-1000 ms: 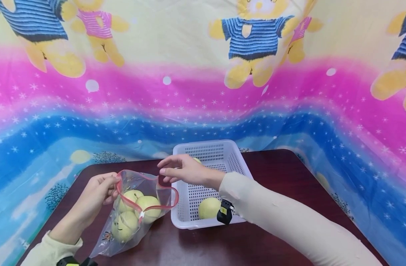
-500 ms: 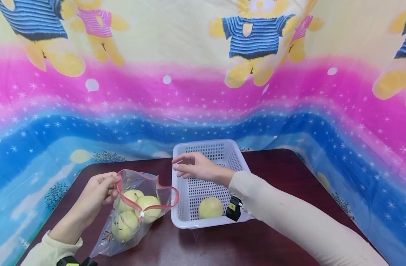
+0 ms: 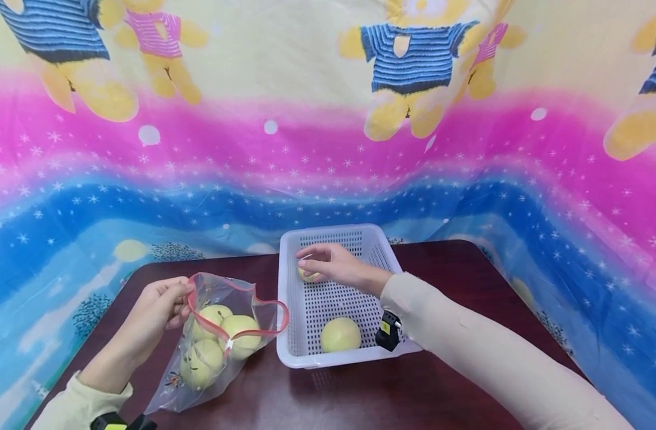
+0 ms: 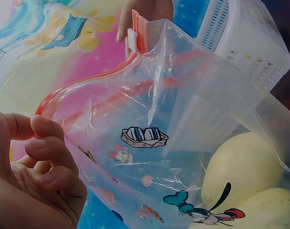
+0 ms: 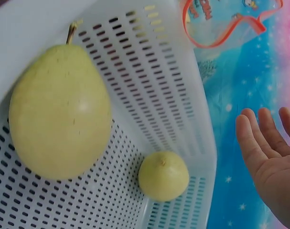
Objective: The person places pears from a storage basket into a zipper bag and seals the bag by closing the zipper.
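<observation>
A clear zip bag (image 4: 149, 109) with a red edge and printed cartoons leans open on the left of the table. Several yellow-green pears (image 3: 201, 363) lie inside it. My left hand (image 3: 153, 313) pinches the left side of its rim between thumb and forefinger. Over the white basket (image 3: 306, 362) hovers my right hand (image 3: 341, 267), fingers extended and holding nothing. One pear (image 5: 164, 175) sits in the basket's far left corner, partly hidden behind that hand in the head view. Another pear (image 3: 341, 334) lies at the near end.
The dark red-brown table (image 3: 435, 286) carries both bag and basket, set side by side. A patterned cloth (image 3: 317, 155) with bears and snowflakes hangs behind the table and along its sides. Each wrist wears a small black camera (image 3: 388, 331).
My right hand has moved right, from beside the bag's mouth to above the far part of the basket. My left hand and the bag have stayed in place.
</observation>
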Tool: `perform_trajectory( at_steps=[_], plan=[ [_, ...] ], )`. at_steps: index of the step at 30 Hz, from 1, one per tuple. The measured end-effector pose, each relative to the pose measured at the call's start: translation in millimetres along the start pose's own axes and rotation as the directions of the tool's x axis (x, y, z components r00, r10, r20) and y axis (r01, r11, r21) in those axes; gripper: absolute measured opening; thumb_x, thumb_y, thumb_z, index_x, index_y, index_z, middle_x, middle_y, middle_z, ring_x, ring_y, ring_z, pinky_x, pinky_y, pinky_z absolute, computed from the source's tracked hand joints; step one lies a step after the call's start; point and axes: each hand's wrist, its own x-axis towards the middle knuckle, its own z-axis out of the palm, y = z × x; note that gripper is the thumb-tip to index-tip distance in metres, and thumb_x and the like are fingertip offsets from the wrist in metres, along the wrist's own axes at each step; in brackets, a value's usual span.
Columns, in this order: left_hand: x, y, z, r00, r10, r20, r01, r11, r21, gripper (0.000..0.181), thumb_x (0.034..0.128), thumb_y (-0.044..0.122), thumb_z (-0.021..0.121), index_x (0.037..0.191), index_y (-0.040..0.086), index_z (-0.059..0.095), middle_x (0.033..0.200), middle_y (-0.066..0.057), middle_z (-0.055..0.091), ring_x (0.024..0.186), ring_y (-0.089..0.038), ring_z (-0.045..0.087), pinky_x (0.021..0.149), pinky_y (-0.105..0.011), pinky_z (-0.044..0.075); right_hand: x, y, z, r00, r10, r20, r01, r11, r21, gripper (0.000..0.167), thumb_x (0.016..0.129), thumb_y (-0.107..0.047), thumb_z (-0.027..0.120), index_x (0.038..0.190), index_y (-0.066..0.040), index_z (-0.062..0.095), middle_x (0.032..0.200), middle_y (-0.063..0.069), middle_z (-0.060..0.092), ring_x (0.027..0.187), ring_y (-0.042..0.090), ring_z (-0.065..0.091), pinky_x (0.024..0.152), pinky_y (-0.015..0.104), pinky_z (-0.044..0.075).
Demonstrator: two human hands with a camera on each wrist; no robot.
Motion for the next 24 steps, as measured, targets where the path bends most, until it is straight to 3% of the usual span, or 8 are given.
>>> perform_trajectory(
  at_steps=[8,15,24],
  plan=[
    [-0.7,-0.7,-0.8,1.0,-0.006,-0.01,0.007,0.999,0.031,0.037,0.1068,0.017,0.046,0.07,0.012,0.049,0.056,0.006,0.048,0.048,-0.017,0.033,0.048,-0.041,0.019,5.5,12,-11,0.999,0.032,-0.04,-0.034,0.999,-0.031,0.045,0.103,-0.029,0.059,0.142,-0.008,0.055,0.139,0.013,0.063,0.119,0.024,0.065,0.097,0.039,0.057],
    [-0.7,-1.1,-1.5,1.0,-0.009,-0.012,0.009,1.0,0.017,0.038,0.1067,0.017,0.046,0.069,0.012,0.047,0.056,0.006,0.048,0.048,-0.016,0.033,0.05,-0.042,0.018,7.2,24,-19,0.997,0.069,-0.045,-0.071,0.996,-0.046,0.044,0.102,-0.03,0.059,0.141,-0.009,0.055,0.142,0.016,0.06,0.124,0.029,0.061,0.102,0.043,0.055],
    [-0.9,-0.6,-0.1,1.0,-0.024,-0.021,0.024,0.999,0.021,0.039,0.1068,0.018,0.046,0.068,0.013,0.046,0.056,0.006,0.048,0.047,-0.012,0.036,0.049,-0.041,0.019,-2.2,40,-24,0.992,0.12,0.044,-0.117,0.992,-0.055,0.053,0.1,-0.034,0.062,0.145,-0.008,0.05,0.149,0.016,0.054,0.139,0.037,0.051,0.105,0.048,0.052]
  ],
)
